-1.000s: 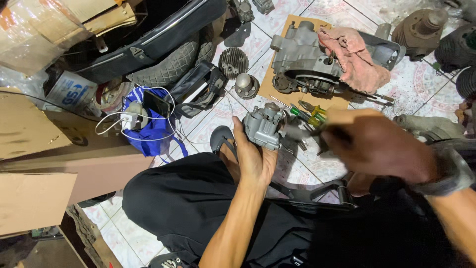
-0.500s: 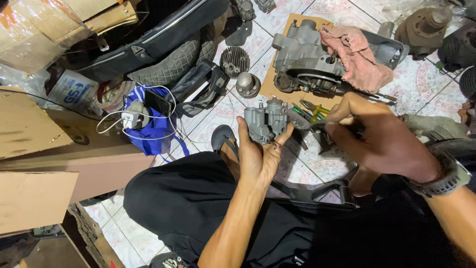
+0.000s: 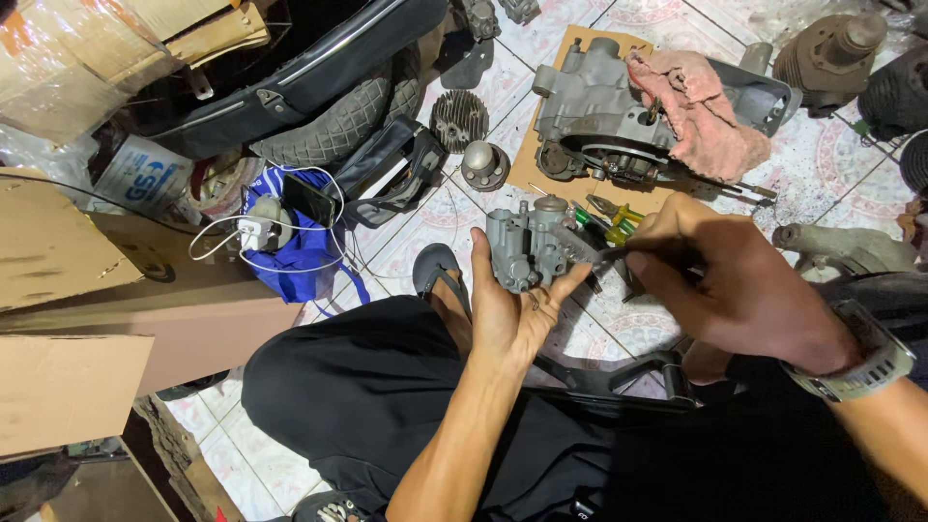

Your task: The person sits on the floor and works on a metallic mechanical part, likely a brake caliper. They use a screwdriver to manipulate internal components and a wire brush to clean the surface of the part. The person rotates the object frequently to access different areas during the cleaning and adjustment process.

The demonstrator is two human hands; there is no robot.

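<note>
The carburettor (image 3: 530, 246), a small grey metal casting, sits upright in our left hand (image 3: 510, 314), just past our knee and above the tiled floor (image 3: 851, 169). What has changed over the last second: our right hand (image 3: 735, 290) has drawn in from three o'clock and steadied, and the part has turned a little in the palm, so the work now looks like close, fine work on the body's right face.

The left fingers (image 3: 483, 266) wrap the casting from below, thumb up its nine o'clock side, gripping it firmly. The right fingers (image 3: 667, 253) are pinched shut on a thin dark tool (image 3: 609, 255) whose tip meets the casting at three o'clock.

At twelve o'clock lies a large engine case (image 3: 594, 116) under a pink rag (image 3: 701, 111); green-handled pliers (image 3: 609, 217) lie between.
</note>
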